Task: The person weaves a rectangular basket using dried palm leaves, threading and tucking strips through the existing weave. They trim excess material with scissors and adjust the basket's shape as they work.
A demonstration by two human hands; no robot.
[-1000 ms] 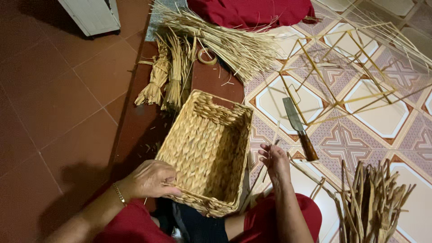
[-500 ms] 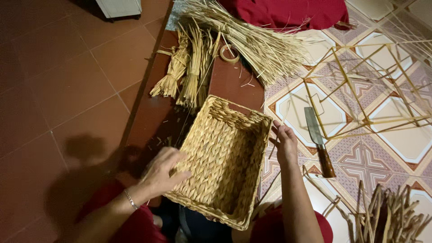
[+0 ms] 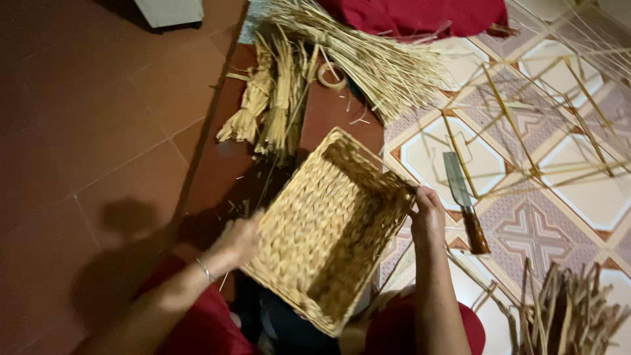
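I see a rectangular woven basket of pale straw held tilted over the person's lap, its open side turned up toward the camera so that I look straight into the braided bottom. The left hand presses against the basket's near-left long wall; it is blurred, so I cannot tell whether the fingers curl over the rim or only lie flat against the weave. A thin bracelet sits on that wrist. The right hand is closed on the right rim of the basket, thumb and fingers pinching the edge near its far-right corner.

The floor on the left is plain dark red tile; on the right it changes to patterned tile in white, red and grey. Just right of the right hand lies a knife with a broad grey blade and a brown wooden handle, pointing away from me. Far from the basket, a few bundles of braided straw lie on the red tile, and beside them a large loose sheaf of thin straw fans out to the right. A small roll of tape lies between them. A red cloth is at the far edge. Thin sticks cross over the patterned tile, and a bunch of thicker dry stalks stands at the near right.
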